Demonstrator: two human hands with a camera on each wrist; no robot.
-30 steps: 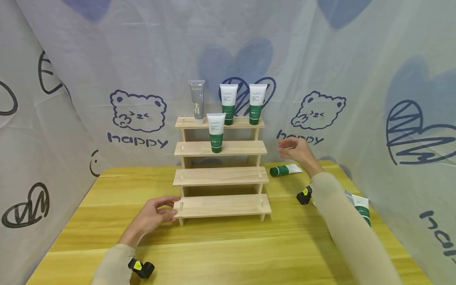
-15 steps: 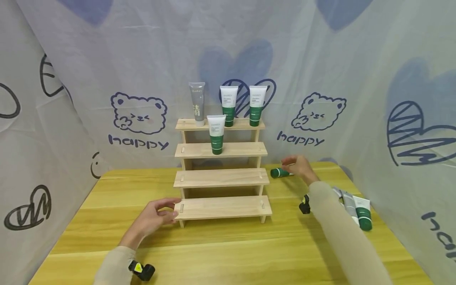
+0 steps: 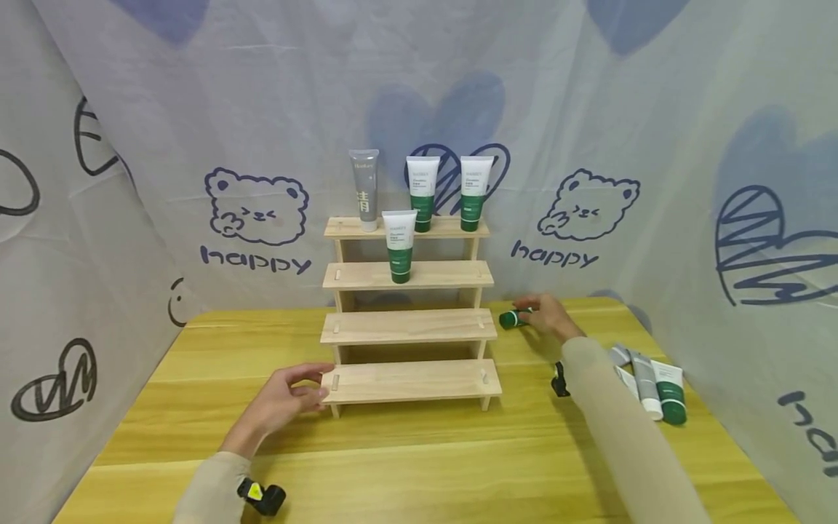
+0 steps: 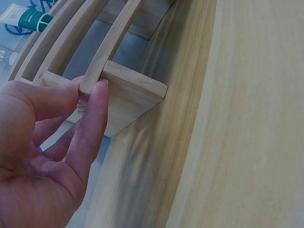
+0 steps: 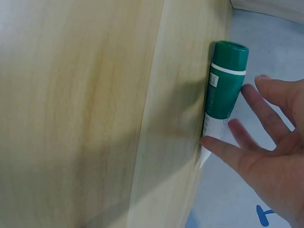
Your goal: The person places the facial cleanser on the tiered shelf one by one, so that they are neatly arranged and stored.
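My left hand [image 3: 284, 397] pinches the left end of the lowest step of a four-tier wooden display rack [image 3: 411, 380]; the left wrist view shows thumb and fingertips on either side of the board's corner [image 4: 95, 78]. Beyond the rack's right side, my right hand [image 3: 546, 319] is at a green-and-white squeeze tube [image 3: 513, 319] lying on the table. In the right wrist view the fingers of the right hand [image 5: 270, 142] are spread along the tube [image 5: 227, 85], one fingertip at its white part, and they do not close round it.
On the top tier stand a grey tube [image 3: 365, 191] and two green-and-white tubes [image 3: 422, 193]; another green-and-white tube [image 3: 399, 247] stands one tier lower. Several tubes [image 3: 647, 386] lie at the table's right side. A patterned curtain [image 3: 262, 109] hangs behind the table [image 3: 393, 466].
My right hand has come down from above the lying tube to the tube itself, reaching round it. The left hand has stayed at the rack's lowest step.
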